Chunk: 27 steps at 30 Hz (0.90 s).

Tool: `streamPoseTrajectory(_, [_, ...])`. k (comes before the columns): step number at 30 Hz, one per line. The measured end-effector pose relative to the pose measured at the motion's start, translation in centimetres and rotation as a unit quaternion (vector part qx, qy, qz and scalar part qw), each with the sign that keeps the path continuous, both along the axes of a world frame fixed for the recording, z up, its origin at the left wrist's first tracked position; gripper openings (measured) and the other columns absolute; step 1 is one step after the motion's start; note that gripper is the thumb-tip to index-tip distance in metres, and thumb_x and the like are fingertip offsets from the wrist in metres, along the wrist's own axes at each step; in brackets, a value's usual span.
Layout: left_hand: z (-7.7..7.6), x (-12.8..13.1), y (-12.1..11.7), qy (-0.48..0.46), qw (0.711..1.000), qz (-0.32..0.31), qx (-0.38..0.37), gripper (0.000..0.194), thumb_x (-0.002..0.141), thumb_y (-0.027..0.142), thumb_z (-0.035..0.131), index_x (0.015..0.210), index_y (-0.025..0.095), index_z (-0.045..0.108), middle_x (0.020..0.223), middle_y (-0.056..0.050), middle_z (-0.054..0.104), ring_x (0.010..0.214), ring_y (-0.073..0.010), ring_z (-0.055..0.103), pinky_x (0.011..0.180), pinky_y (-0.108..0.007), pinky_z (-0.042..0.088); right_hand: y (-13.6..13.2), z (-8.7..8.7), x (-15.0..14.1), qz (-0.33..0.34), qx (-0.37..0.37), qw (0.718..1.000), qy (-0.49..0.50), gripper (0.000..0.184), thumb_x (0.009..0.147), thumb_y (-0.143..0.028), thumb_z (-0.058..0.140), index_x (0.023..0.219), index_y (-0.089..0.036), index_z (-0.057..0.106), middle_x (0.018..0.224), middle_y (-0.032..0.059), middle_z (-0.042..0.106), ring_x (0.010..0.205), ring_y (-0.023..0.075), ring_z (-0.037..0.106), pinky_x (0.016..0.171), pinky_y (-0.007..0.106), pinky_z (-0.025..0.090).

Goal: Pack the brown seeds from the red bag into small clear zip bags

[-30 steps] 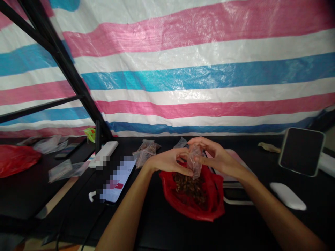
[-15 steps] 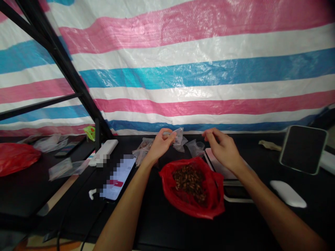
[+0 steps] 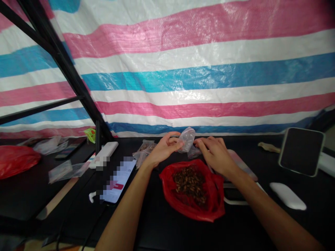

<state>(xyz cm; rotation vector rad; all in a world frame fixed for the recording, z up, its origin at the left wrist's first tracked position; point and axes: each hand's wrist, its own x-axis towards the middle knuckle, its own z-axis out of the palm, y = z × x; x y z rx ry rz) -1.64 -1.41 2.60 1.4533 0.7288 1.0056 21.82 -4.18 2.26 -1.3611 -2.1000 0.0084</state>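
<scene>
My left hand (image 3: 163, 150) pinches a small clear plastic bag (image 3: 187, 139), and my right hand (image 3: 216, 157) is just beside it. Under my hands sits a red plastic bag (image 3: 209, 205) of little brown bits (image 3: 188, 184). A phone (image 3: 117, 183) lies on the black table (image 3: 162, 233).

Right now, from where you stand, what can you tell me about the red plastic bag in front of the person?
The red plastic bag lies open on a black tabletop, below and between the person's hands. Its thin, glossy, crinkled plastic slumps outward around a wide, irregular mouth. Inside sits a heap of small dark brown pieces, too small to identify from here. Neither the left hand nor the right hand appears to touch it; both are raised beyond its far edge.
</scene>
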Motion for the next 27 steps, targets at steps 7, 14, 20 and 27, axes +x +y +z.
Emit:
streamPoseTrajectory(7, [0.8,-0.2,-1.0,0.009,0.986,-0.163,-0.032,0.051,0.073,0.033,0.091,0.116,0.019,0.069,0.113,-0.008,0.072,0.105,-0.0201,0.069,0.1,-0.037,0.05,-0.9,1.1,0.3,0.089,-0.017,0.98,0.175,0.043,0.109,-0.05,0.035,0.119,-0.028,0.07,0.124,0.0067,0.074,0.115,0.0273,0.065,0.101,0.043,0.045])
streamPoseTrajectory(14, [0.3,0.0,-1.3,0.058,0.971,-0.223,-0.064,0.053,0.073,0.035,0.091,0.118,0.021,0.068,0.11,-0.008,0.072,0.095,-0.0202,0.071,0.094,-0.039,0.054,-1.7,1.6,-0.7,0.146,-0.097,0.956,0.234,0.037,0.096,-0.051,0.064,0.125,-0.028,0.065,0.102,0.0042,0.075,0.089,0.0229,0.069,0.08,0.037,0.055])
streamPoseTrajectory(20, [0.3,0.3,-1.0,0.063,0.984,-0.167,-0.005,0.039,0.079,0.037,0.086,0.109,0.018,0.069,0.105,-0.006,0.071,0.096,-0.0184,0.067,0.094,-0.035,0.05,-1.2,1.3,-0.7,0.11,-0.06,0.962,0.242,0.033,0.099,-0.048,0.059,0.124,-0.027,0.065,0.101,0.0045,0.074,0.088,0.022,0.069,0.08,0.036,0.054])
streamPoseTrajectory(27, [-0.9,0.5,0.9,0.123,0.978,0.133,0.102,0.036,0.091,0.051,0.069,0.096,0.016,0.068,0.081,0.0,0.062,0.072,-0.0136,0.054,0.07,-0.027,0.041,0.1,0.7,0.6,-0.004,0.018,1.0,0.016,0.042,0.105,-0.046,0.044,0.08,-0.023,0.071,0.082,0.0077,0.075,0.081,0.0258,0.066,0.078,0.04,0.043])
